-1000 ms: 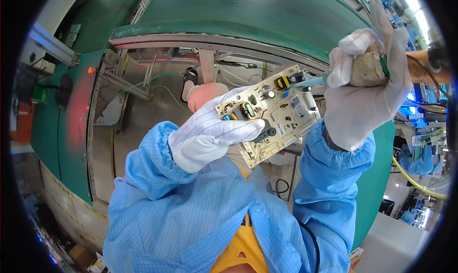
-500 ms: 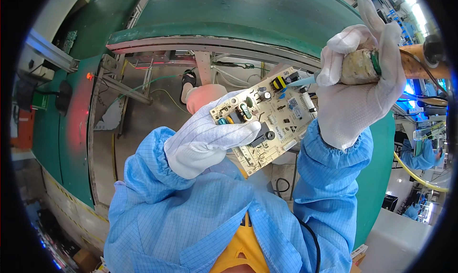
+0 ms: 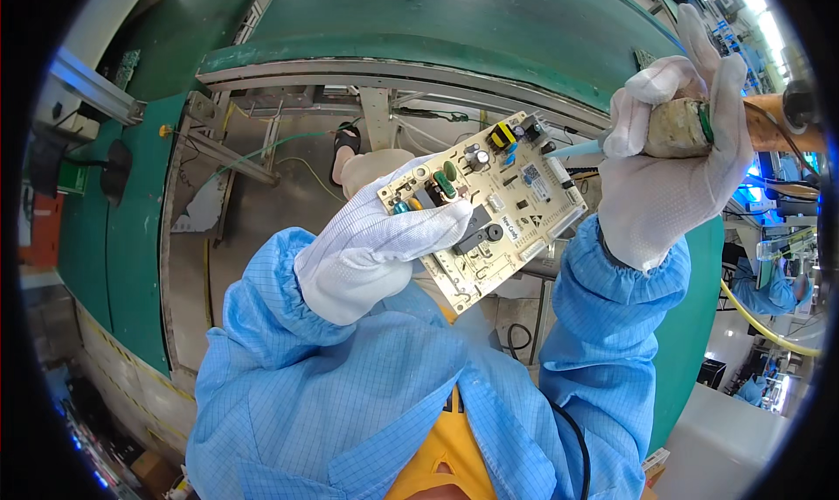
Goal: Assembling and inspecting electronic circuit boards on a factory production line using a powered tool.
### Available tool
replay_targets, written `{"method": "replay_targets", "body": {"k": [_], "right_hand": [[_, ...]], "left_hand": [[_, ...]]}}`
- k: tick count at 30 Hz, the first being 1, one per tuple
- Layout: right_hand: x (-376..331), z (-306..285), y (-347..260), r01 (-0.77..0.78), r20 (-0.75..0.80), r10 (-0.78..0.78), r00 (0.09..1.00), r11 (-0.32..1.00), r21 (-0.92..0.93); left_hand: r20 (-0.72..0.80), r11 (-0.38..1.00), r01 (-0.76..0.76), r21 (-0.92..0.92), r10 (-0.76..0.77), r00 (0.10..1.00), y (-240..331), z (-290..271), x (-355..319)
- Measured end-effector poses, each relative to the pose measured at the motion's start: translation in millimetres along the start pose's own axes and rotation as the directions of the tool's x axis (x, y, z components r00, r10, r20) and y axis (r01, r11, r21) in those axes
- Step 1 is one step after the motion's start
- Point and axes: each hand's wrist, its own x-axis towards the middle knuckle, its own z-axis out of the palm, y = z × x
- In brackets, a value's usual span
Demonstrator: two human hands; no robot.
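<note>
A pale beige circuit board is tilted in front of me. My left hand, in a white glove, holds its left edge, thumb over the top face and other fingers hidden beneath. Capacitors, a yellow-and-black transformer and white connectors stand on the board. To its right, my gloved right hand is closed around a worn, whitish, rounded dispenser with a green end. A pale blue tapered nozzle points from that hand toward the board's upper right corner. Whether its tip touches the board I cannot tell.
A green conveyor belt runs across the far side on a metal frame. More green surface lies at the left. An orange-brown bar is beside my right hand. A yellow hose curves at the right.
My right hand has moved right, drawing the nozzle away from the transformer to the board's edge. The board has shifted slightly up and left in my left hand. Red light at left is gone.
</note>
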Motion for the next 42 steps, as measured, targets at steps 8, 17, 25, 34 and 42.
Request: {"method": "replay_targets", "body": {"k": [8,17,25,34,42], "right_hand": [[-1,-3,2,-0.106,-0.046,0.115,0.992,0.98,0.168],[0,6,4,-0.18,-0.319,0.138,0.938,0.978,-0.104],[-2,5,-3,-0.151,-0.287,0.146,0.947,0.989,0.007],[-6,-10,11,-0.107,-0.154,0.118,0.981,0.991,0.08],[-7,-5,13,-0.052,-0.269,0.041,0.962,0.998,-0.034]], "left_hand": [[-0.012,0.999,-0.004,-0.048,0.003,1.0,3,7,-3],[0.024,0.998,-0.013,-0.067,0.014,1.0,1,3,0],[-0.055,0.985,-0.012,-0.171,0.003,0.998,-3,-13,2],[-0.059,0.979,0.01,-0.204,-0.022,0.998,7,-11,1],[-0.081,0.984,-0.021,-0.176,0.007,0.997,1,-11,2]]}}
